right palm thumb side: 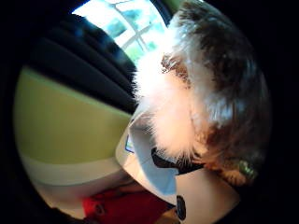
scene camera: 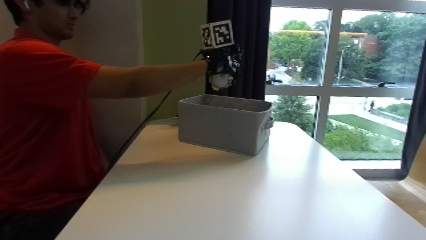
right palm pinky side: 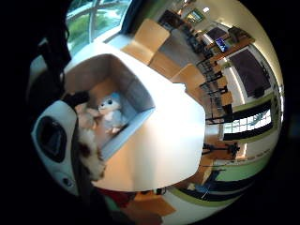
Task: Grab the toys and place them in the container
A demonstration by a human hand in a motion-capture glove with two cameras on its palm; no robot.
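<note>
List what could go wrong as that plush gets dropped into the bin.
1. The hand holds the plush above the bin's back rim, so it may hit the rim and fall outside.
2. A grey toy already lies inside; the plush could land on it and settle unevenly.
3. The bin looks light; a brush from the hand may shift it.

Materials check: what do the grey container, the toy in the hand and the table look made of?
Grey container: looks like woven fabric, matte, soft-edged walls.
Furry toy held by the right hand: plush, long white and brown pile.
Table: smooth white top, slight sheen; likely laminate, can't confirm.
</note>
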